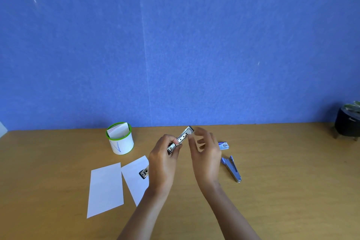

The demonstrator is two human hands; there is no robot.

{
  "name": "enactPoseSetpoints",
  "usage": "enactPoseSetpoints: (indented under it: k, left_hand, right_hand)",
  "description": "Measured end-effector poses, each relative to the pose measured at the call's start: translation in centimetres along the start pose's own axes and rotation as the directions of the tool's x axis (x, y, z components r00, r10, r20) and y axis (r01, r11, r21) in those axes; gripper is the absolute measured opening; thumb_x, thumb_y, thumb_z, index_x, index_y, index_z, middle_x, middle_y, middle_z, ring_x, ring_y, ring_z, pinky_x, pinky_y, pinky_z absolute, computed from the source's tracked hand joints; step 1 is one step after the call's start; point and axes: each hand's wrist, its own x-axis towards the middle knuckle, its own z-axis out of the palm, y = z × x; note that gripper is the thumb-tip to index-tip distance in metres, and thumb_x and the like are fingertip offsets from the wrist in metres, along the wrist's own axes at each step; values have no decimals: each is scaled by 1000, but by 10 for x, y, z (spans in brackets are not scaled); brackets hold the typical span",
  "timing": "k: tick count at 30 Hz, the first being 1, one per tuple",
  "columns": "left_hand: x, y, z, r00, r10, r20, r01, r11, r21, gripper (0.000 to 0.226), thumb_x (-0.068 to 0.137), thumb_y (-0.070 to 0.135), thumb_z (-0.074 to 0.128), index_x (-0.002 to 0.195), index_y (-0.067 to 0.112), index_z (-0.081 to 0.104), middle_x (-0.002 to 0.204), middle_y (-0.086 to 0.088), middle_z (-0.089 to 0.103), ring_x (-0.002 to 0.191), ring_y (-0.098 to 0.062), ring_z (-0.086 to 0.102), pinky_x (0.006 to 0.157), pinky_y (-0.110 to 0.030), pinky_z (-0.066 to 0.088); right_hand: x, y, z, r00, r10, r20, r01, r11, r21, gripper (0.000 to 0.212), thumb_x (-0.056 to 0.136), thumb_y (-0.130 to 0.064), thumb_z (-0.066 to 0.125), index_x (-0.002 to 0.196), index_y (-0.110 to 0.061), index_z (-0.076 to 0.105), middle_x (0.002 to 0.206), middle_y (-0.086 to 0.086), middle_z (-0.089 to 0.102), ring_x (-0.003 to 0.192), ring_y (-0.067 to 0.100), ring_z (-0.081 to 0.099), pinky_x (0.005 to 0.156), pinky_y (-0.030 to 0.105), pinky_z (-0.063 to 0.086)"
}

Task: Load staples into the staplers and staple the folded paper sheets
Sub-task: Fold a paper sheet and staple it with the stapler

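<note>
- Wooden desk (272,200) meets a blue wall (175,45).
- Left hand (163,161) grips the silver stapler (181,139), raised right of the green-rimmed cup (120,140).
- Right hand (206,154) farther right, fingers loose, holding nothing.

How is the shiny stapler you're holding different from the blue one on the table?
The silver stapler is shiny metal; the blue stapler is blue. The left hand holds the silver stapler up, tilted; the blue stapler lies on the table, untouched. The blue stapler is spread open in a V; the silver stapler looks like one straight bar. Both are small staplers.
</note>
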Motion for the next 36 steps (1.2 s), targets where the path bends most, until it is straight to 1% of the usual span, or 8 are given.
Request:
enactPoseSetpoints:
  k: [3,7,13,18,24,27,31,36]
  left_hand:
    - [0,1,1,1000,-5,26,6,1000,-18,22,73,-3,76,79,9,58,75,2,63,67,-13,55,58,-23,45]
    - [0,0,1,998,-13,62,14,1000,-19,22,73,-3,76,81,9,59,78,2,65,67,-15,62,60,-23,47]
    - [4,2,0,944,-244,220,259,965,-43,34,77,6,75,105,16,59,91,7,65,71,-8,63,61,-5,43]
    - [13,-3,-14,609,-553,568,604,788,120,26,87,31,64,111,22,59,94,1,68,70,-15,71,67,-30,54]
    - [19,-11,-26,427,-519,740,850,510,-132,30,100,3,37,123,9,56,95,-16,73,91,-25,72,81,-32,58]
    - [19,-14,-28,458,-451,766,836,512,-198,30,95,2,51,124,11,54,101,-13,73,96,-19,71,76,-22,57]
    - [10,-14,-21,557,-478,679,691,721,-59,26,89,29,62,114,22,67,85,7,72,77,-6,68,62,-12,47]
    - [2,-17,-13,625,-497,602,645,763,-40,19,80,49,65,84,33,75,80,18,72,79,-1,64,76,-25,50]
  right_hand:
    - [9,1,0,906,405,126,-424,857,292,31,82,-31,72,110,-23,59,97,-10,67,82,-5,63,74,12,49]
    - [14,6,2,774,500,388,-633,638,439,27,84,-21,70,110,-14,64,90,1,74,77,8,72,84,31,55]
    - [10,8,6,860,411,303,-507,758,412,20,89,-18,65,108,-19,61,97,4,71,74,12,73,75,33,59]
    - [3,8,8,944,275,183,-323,885,334,18,93,-16,59,109,-23,56,98,-12,64,75,8,70,73,32,59]
    - [1,15,1,968,112,226,-179,938,298,29,92,-11,60,102,-37,52,100,-15,63,85,1,65,71,11,49]
    - [1,17,0,968,141,207,-202,927,316,28,91,-11,61,102,-36,54,100,-11,66,87,-2,65,69,8,48]
    - [3,21,2,943,237,234,-306,893,331,26,88,-11,64,105,-30,60,100,-5,70,93,8,68,77,23,55]
    - [1,20,0,846,357,396,-514,744,427,19,95,-16,53,110,-22,65,96,2,72,90,16,69,83,34,56]
